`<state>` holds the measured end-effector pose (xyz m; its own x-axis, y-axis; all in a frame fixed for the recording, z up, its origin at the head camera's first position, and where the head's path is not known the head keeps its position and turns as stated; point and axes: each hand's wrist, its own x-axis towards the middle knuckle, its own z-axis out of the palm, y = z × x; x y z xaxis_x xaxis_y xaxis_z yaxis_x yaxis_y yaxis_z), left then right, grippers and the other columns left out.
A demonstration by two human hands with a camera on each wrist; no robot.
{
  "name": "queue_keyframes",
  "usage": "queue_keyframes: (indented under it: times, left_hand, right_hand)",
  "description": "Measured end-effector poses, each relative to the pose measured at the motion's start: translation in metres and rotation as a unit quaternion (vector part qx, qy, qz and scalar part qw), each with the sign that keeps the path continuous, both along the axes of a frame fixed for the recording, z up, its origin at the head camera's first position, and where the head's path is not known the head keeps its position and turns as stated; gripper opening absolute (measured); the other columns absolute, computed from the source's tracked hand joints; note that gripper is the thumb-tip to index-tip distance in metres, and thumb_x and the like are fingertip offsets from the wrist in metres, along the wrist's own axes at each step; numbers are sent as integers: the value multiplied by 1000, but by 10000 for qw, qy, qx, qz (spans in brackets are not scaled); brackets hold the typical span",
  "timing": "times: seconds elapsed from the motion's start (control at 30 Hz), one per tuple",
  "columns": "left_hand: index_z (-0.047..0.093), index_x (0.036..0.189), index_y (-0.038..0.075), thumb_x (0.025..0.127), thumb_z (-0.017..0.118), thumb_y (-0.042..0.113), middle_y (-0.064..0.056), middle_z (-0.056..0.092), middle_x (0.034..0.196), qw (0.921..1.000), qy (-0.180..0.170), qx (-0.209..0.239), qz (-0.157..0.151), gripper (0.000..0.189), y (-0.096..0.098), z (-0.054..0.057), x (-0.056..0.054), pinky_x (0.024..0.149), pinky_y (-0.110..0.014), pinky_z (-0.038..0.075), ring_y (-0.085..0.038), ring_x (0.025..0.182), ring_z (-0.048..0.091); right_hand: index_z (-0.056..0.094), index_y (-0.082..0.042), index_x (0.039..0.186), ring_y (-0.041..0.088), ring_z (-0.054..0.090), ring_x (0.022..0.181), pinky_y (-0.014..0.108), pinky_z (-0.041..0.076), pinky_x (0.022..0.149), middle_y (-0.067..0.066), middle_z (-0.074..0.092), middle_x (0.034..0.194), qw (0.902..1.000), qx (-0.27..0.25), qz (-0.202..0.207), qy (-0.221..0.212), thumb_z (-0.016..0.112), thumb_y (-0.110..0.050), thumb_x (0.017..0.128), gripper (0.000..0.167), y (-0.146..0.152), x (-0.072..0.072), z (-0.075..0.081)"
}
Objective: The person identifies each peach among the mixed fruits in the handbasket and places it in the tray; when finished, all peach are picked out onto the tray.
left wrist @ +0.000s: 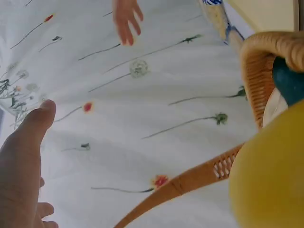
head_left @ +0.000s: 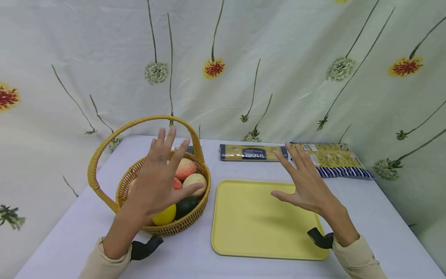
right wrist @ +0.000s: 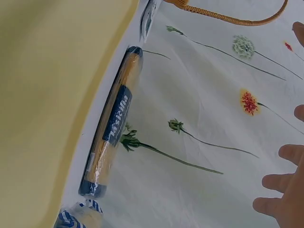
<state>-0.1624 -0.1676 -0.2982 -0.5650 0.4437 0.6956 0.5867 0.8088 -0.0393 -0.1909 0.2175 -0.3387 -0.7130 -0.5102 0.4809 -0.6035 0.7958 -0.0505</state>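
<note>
My left hand (head_left: 155, 182) is held up with spread fingers in front of a wicker basket (head_left: 205, 193), hiding part of it. Inside the basket are a yellow fruit (head_left: 164, 215), a dark green one (head_left: 186, 207), a pale round one (head_left: 196, 183) and a reddish-pink one (head_left: 186, 169). My right hand (head_left: 310, 184), fingers also spread, hovers over the right side of a yellow tray (head_left: 258, 221). Neither hand holds anything. In the left wrist view the yellow fruit (left wrist: 270, 175) looms large beside the basket's rim.
Behind the tray lies a long pack of spaghetti (head_left: 252, 152). A larger bag of pasta (head_left: 331, 159) with blue-and-white striped edges sits at the back right. The basket's tall handle (head_left: 91, 170) arches upward. A flower-patterned cloth (head_left: 278, 58) hangs behind the white table (head_left: 373, 217).
</note>
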Motion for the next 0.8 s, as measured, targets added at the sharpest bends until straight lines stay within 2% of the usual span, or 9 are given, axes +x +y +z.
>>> queue_keyframes:
  times: [0.13,0.23,0.3,0.37,0.47,0.53,0.63,0.7,0.8]
  left_hand:
    - [27,150,4,87,43,71,-16,16,158,9928,936,721,-183,93,-16,16,11,116,-45,17,-36,145,16]
    - [29,147,-1,86,48,70,-16,21,157,9824,1153,1457,183,96,-36,25,21,114,-41,24,-33,144,22]
    - [30,147,-1,83,50,71,-15,23,157,9758,981,1878,542,99,-51,28,24,112,-42,28,-31,144,24]
    - [29,148,1,83,50,71,-13,23,157,9735,608,2020,878,98,-66,30,25,110,-44,30,-30,144,25]
    - [38,146,5,87,63,53,-12,35,152,9701,127,2194,1033,79,-82,31,21,110,-27,31,-31,139,35]
    - [47,141,7,89,69,35,-15,49,141,9681,-52,2268,1062,63,-87,30,19,102,-10,32,-31,126,49]
    - [60,130,7,87,72,15,-19,66,116,9640,-67,2428,1083,46,-88,30,16,82,2,32,-7,100,60]
    - [64,124,7,87,71,13,-21,70,101,9613,-4,2527,1101,38,-88,32,15,71,1,33,6,81,53]
    - [68,120,8,88,70,12,-21,71,90,9580,-17,2644,1110,33,-89,35,14,64,2,33,20,70,43]
  right_hand:
    - [17,-26,154,35,0,147,69,19,105,9,5,161,9998,-126,41,-147,60,-72,77,100,-2,1,0]
    - [18,-24,154,34,4,147,71,27,99,6,3,162,9988,-336,166,-310,71,-63,74,104,-4,2,2]
    - [20,-21,154,34,5,147,72,30,96,4,2,162,9977,-476,272,-405,76,-58,71,106,-7,2,3]
    - [20,-21,154,33,8,147,71,32,96,3,1,162,9968,-569,370,-430,79,-54,70,108,-9,1,5]
    - [18,-23,154,32,8,147,69,30,98,4,2,162,9955,-660,490,-476,80,-52,70,109,-14,0,7]
    - [17,-25,154,33,9,147,68,30,99,4,2,162,9944,-715,578,-518,79,-52,70,108,-17,-1,8]
    - [19,-23,154,34,11,146,68,30,99,5,3,162,9923,-856,689,-578,78,-52,72,105,-22,-3,9]
    - [20,-23,154,34,12,146,69,29,99,4,3,162,9903,-959,759,-653,78,-50,73,103,-25,-4,10]
    - [19,-25,154,34,12,146,70,25,101,1,3,162,9875,-1101,810,-783,78,-48,74,102,-30,-5,11]
